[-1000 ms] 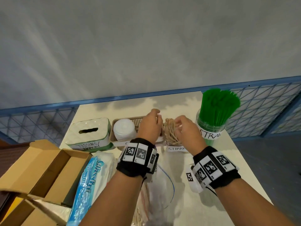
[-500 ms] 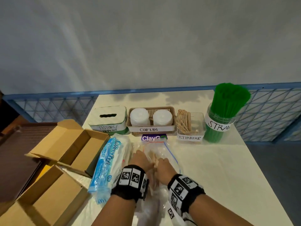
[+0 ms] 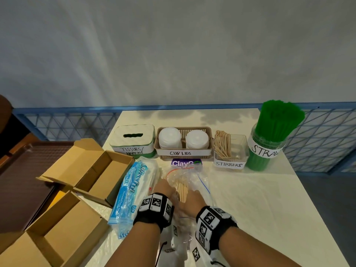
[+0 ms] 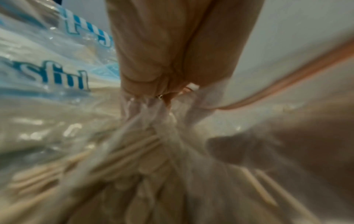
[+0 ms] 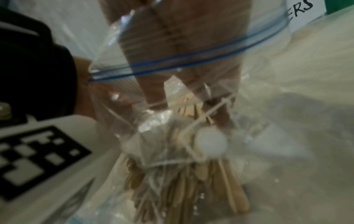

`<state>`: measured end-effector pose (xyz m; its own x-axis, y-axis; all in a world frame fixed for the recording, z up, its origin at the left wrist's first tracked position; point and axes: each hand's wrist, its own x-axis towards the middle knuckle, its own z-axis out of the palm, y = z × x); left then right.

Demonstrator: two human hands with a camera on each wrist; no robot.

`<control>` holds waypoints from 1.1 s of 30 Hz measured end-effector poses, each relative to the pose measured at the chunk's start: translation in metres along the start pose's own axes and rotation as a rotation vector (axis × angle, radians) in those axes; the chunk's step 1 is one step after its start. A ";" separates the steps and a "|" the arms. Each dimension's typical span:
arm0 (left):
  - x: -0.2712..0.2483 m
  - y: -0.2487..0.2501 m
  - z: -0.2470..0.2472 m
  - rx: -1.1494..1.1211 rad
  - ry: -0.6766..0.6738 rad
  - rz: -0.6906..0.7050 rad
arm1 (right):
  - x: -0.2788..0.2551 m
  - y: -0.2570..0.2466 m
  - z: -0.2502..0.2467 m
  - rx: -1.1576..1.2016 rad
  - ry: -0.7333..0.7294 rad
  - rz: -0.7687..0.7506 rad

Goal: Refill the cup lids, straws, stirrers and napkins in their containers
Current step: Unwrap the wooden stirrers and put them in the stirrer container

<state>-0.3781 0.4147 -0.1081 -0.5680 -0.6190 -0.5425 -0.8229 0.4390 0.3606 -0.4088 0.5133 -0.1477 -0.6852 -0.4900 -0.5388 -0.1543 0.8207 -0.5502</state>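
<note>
A clear zip bag (image 3: 194, 176) of wooden stirrers (image 3: 182, 190) lies on the table in front of the containers. My left hand (image 3: 163, 187) pinches a bunched fold of the bag's plastic (image 4: 153, 115) at its left side. My right hand (image 3: 193, 198) is inside the bag, and its fingers (image 5: 172, 37) close on the top ends of the stirrers (image 5: 182, 181). The clear box labelled STIRRERS (image 3: 230, 151) stands behind, part filled on its left.
Along the back stand a tissue box (image 3: 133, 139), a cup lids basket (image 3: 184, 153) with two stacks, and a jar of green straws (image 3: 267, 149). A napkin pack (image 3: 133, 189) lies left of the bag. Open cardboard boxes (image 3: 86, 170) and a brown tray (image 3: 23, 180) sit further left.
Both hands left the stirrers box, where they held a bundle, and came back to the zip bag. Since half a second ago they have barely shifted.
</note>
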 end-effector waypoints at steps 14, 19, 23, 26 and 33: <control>-0.010 -0.005 -0.002 -0.413 -0.096 0.182 | 0.053 0.028 0.026 0.538 0.007 0.039; -0.007 -0.003 0.006 -0.514 0.063 0.440 | 0.020 0.012 0.002 0.630 0.047 -0.033; -0.006 -0.002 0.005 -0.396 0.148 0.499 | 0.008 0.009 -0.006 0.701 -0.005 -0.044; -0.007 0.003 0.001 -0.272 0.187 0.530 | 0.000 0.010 -0.014 0.687 -0.017 -0.063; 0.005 0.016 -0.009 -0.157 0.283 0.416 | -0.010 0.010 -0.016 0.759 -0.028 -0.131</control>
<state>-0.3940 0.4131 -0.0986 -0.8110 -0.5745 -0.1109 -0.5072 0.5958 0.6227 -0.4153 0.5310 -0.1376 -0.6749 -0.5851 -0.4496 0.3046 0.3342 -0.8920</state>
